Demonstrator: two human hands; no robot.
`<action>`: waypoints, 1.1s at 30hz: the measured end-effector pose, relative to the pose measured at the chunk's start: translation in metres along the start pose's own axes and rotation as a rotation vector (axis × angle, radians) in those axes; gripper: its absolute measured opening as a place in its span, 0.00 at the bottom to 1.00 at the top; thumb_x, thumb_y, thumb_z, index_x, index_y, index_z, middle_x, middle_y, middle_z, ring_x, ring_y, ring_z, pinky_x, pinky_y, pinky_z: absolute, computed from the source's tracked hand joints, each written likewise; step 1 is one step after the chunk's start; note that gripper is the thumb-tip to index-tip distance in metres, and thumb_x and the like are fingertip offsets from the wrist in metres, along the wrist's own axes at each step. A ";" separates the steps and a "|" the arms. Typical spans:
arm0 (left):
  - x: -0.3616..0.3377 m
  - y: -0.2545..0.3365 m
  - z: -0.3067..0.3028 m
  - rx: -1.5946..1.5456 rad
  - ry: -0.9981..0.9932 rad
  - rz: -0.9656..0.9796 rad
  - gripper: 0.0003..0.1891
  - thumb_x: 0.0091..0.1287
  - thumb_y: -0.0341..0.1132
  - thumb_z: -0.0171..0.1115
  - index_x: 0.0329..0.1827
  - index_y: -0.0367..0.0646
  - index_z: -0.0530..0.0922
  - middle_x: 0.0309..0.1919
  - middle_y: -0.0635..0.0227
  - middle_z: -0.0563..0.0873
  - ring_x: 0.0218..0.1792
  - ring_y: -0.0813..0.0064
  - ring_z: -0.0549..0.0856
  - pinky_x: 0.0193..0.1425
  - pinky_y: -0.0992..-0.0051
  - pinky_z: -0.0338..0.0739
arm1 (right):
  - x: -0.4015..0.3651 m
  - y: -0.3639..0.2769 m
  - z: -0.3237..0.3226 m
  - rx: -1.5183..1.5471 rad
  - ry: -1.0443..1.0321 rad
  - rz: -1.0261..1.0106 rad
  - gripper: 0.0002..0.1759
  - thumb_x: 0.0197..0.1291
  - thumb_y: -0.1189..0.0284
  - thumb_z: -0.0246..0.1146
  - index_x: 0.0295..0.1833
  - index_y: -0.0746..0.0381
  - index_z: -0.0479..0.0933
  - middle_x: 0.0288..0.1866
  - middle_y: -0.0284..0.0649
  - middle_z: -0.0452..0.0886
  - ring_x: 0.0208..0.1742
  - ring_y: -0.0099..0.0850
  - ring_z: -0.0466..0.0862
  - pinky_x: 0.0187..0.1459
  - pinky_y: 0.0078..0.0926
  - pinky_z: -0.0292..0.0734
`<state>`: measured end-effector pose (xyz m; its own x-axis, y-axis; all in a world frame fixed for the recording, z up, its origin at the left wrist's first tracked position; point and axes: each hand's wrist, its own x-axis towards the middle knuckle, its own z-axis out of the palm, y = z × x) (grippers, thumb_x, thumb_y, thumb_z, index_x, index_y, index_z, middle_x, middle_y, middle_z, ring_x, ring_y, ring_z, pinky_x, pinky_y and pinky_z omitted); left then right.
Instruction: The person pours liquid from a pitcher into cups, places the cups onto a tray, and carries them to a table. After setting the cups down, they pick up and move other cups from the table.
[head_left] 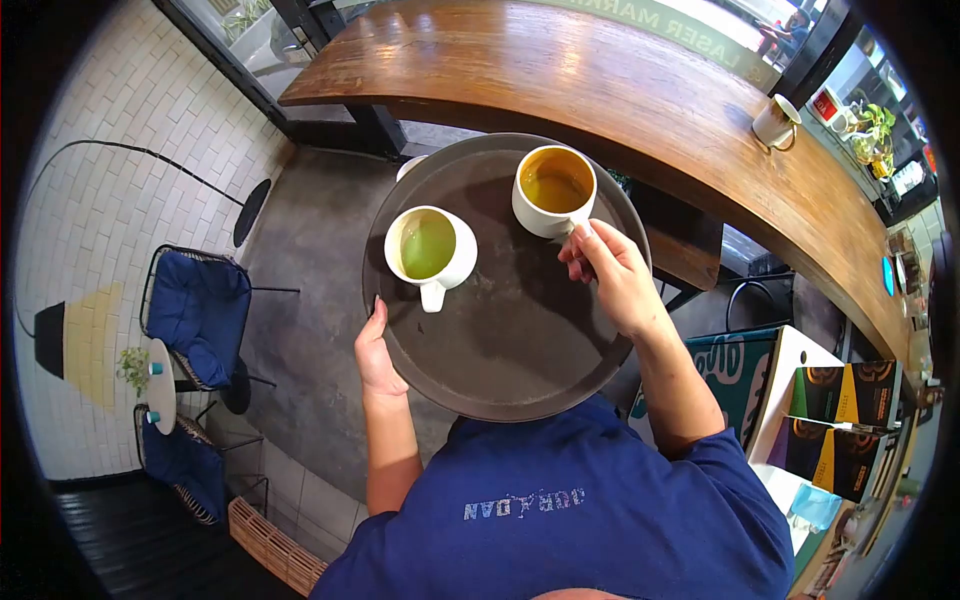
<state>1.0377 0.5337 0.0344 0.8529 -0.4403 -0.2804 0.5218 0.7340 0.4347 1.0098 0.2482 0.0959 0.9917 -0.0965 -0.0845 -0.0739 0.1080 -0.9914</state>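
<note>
A round dark brown serving tray [490, 360] is held level in front of my chest. My left hand [378, 358] grips its left rim, thumb up at the edge and the other fingers hidden underneath. On the tray's left side stands a white mug [455, 262] with green liquid inside, its handle toward me. A second white mug [541, 219], orange-brown within, is at the far right of the tray. My right hand [606, 268] pinches the handle of that mug, fingers curled over the tray.
Beyond the tray runs a long wooden counter [480, 55] with another mug [776, 122] toward its right end. Blue-cushioned chairs [200, 310] and a small round table [160, 385] are at the left. Boxes [840, 430] stand close on my right.
</note>
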 end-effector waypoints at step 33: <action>-0.009 -0.002 -0.007 0.044 0.106 0.179 0.21 0.72 0.41 0.43 0.62 0.37 0.68 0.57 0.57 0.76 0.55 0.59 0.77 0.61 0.61 0.70 | 0.216 -0.042 -0.170 0.024 0.321 -0.161 0.13 0.64 0.65 0.51 0.41 0.64 0.72 0.30 0.39 0.77 0.26 0.22 0.70 0.30 0.19 0.67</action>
<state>1.0290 0.5404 0.0299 0.9269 -0.2465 -0.2832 0.3646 0.7710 0.5221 1.2089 0.0548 0.1023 0.9067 -0.4196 0.0416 0.0869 0.0895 -0.9922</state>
